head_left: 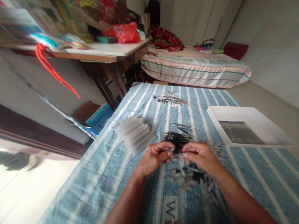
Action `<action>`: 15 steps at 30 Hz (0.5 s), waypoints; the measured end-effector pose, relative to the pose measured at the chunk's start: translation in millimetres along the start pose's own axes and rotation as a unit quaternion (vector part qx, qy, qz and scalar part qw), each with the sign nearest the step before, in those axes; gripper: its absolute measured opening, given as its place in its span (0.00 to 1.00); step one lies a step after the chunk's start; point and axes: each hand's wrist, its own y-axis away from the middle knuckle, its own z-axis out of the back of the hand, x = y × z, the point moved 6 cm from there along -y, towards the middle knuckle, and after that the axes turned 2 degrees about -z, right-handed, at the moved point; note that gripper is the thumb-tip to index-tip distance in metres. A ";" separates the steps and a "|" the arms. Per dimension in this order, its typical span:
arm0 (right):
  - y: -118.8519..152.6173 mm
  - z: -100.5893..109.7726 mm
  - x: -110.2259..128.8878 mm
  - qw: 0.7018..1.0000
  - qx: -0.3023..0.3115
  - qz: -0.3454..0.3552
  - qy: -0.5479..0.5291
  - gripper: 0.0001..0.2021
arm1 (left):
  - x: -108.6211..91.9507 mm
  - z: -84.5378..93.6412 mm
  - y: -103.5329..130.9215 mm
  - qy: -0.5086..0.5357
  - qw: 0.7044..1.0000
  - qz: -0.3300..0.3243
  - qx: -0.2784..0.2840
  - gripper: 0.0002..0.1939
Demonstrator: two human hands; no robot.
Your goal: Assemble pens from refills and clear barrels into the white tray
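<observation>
My left hand point(161, 151) is closed, thumb and forefinger pinching a small pale grey piece point(172, 149), perhaps a pen cap. Facing it a short gap away, my right hand point(196, 153) pinches a thin dark stick point(182, 152) that looks like a pen refill, mostly hidden by the fingers. Just beyond both hands lies a heap of thin black refills point(176, 137). Below them, small grey and black pen parts point(187, 179) are scattered on the cloth. Left of the hands is a stack of translucent grey tubes point(135, 132), like pen barrels.
A white tray point(268, 124) at the right holds a row of dark pens point(241, 132). More thin pieces point(169, 99) lie toward the far end of the blue striped tablecloth point(112, 174). A cluttered desk point(102, 53) stands at the left, with a bed point(193, 67) behind.
</observation>
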 end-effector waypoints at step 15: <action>-9.8 -14.1 -1.6 0.987 -0.005 0.031 -0.155 0.08 | 1.6 -4.2 -1.2 -0.005 0.999 -0.007 0.036 0.12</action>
